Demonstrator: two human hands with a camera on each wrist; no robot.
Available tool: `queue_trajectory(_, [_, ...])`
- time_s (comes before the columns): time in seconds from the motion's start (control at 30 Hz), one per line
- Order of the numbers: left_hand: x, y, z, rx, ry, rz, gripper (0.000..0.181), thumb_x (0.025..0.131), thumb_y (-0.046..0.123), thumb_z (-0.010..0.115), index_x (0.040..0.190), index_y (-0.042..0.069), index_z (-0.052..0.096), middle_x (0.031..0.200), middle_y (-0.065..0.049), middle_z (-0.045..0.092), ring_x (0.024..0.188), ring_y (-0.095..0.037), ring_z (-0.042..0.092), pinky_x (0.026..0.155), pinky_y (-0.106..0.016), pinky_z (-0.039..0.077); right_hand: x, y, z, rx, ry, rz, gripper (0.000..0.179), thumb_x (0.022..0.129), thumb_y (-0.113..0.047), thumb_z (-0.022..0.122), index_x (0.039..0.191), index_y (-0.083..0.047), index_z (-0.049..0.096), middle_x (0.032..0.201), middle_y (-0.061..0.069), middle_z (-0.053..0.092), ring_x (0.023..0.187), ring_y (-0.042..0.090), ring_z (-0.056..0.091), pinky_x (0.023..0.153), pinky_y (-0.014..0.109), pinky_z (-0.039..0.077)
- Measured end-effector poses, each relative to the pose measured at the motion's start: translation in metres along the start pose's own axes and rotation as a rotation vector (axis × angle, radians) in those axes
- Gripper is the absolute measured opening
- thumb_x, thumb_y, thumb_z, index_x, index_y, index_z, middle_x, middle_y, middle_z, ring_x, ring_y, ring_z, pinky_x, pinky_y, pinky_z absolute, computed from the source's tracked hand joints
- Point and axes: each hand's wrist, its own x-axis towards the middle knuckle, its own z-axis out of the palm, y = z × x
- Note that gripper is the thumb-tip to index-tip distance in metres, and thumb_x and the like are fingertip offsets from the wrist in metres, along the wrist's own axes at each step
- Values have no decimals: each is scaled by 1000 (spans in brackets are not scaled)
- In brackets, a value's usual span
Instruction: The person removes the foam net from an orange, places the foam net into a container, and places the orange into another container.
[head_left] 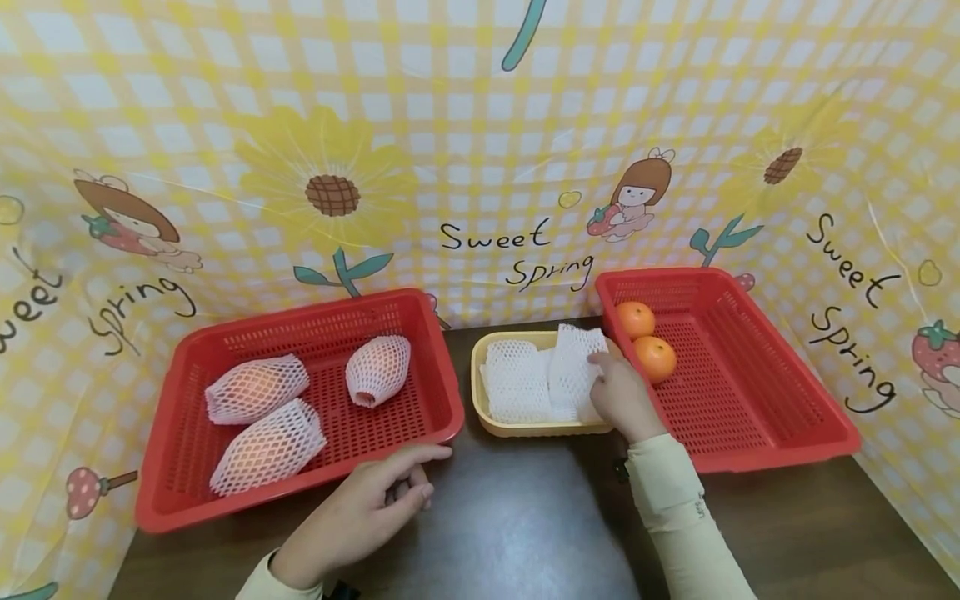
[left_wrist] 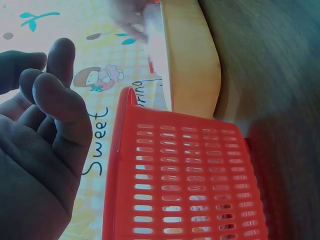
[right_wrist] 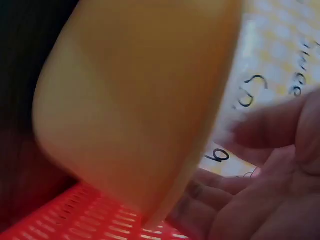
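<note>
My right hand (head_left: 621, 396) reaches over the right end of a small yellow basin (head_left: 543, 429), with its fingertips at the edge of a white foam net sleeve (head_left: 576, 371). Its thumb and fingers (right_wrist: 200, 197) stand apart beside the basin's rim in the right wrist view. More white foam nets (head_left: 513, 383) lie in the basin's left half. Holding nothing, my left hand (head_left: 367, 512) hovers by the front right corner of the left red basket (head_left: 300, 492), index finger extended and the others loosely curled. That basket contains three orange fruits in white nets (head_left: 258, 387).
A second red basket (head_left: 757, 454) stands close against the basin's right side. Two bare oranges (head_left: 654, 360) sit along its left wall. Behind everything hangs a yellow checked cloth (head_left: 487, 150). Dark tabletop (head_left: 525, 517) shows in front of the basin.
</note>
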Motion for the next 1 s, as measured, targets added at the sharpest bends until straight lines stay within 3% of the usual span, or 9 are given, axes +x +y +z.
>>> queue_trajectory(0.07, [-1,0,-1,0,-3,-5,33,102,15,62,134,24,59,84,9,62,68,-6,54,62,-27,49,1,2,2,-144,-33,-50,38,86,9,47,120,8,64,113,29,64,105,44,58,91,54,47])
queue_trajectory(0.13, [-1,0,-1,5,-3,-10,31,103,18,61,133,24,59,84,10,62,68,-6,54,63,-27,49,1,1,4,-191,-21,-63,34,88,7,49,118,8,65,109,30,63,102,45,58,89,56,47])
queue_trajectory(0.27, [-2,-1,-2,14,6,-1,28,104,22,60,132,23,60,84,11,62,68,-5,54,62,-27,49,1,-7,11,-251,118,-118,23,95,-5,58,111,7,67,107,31,60,98,47,57,85,57,48])
queue_trajectory(0.4, [-1,0,-2,10,11,-2,27,104,21,60,131,24,61,83,9,63,66,-5,53,60,-27,49,2,-16,18,-360,216,-169,31,95,-25,69,96,6,70,98,29,58,91,47,55,79,56,46])
queue_trajectory(0.47, [0,2,-2,4,9,-9,26,104,23,59,131,26,61,82,8,64,65,-5,53,59,-27,48,4,-19,21,-399,179,-158,40,94,-34,72,92,6,68,92,27,56,91,46,54,77,54,46])
queue_trajectory(0.57, [1,3,-2,-4,7,-15,25,105,25,58,130,26,62,83,8,65,65,-6,54,58,-27,48,8,-19,23,-430,36,-113,49,90,-42,76,94,6,65,87,25,58,86,44,58,71,53,50])
queue_trajectory(0.7, [1,4,-2,-10,-1,-22,25,105,25,58,129,26,63,85,5,66,67,-6,55,59,-27,49,13,-16,20,-445,-139,-69,36,89,-29,74,92,4,61,76,19,59,69,35,61,60,48,50])
queue_trajectory(0.8, [1,4,-3,0,-4,-27,25,105,22,59,129,26,63,85,5,67,68,-6,55,60,-27,49,14,-18,14,-411,-162,-70,19,87,-15,69,85,0,58,68,12,56,61,29,55,57,43,46])
queue_trajectory(1.0, [1,3,-4,13,1,-25,26,104,19,60,129,26,63,85,10,66,68,-7,55,59,-28,49,9,-32,6,-372,-180,-135,30,90,-27,69,94,2,62,75,16,63,67,32,60,64,46,50])
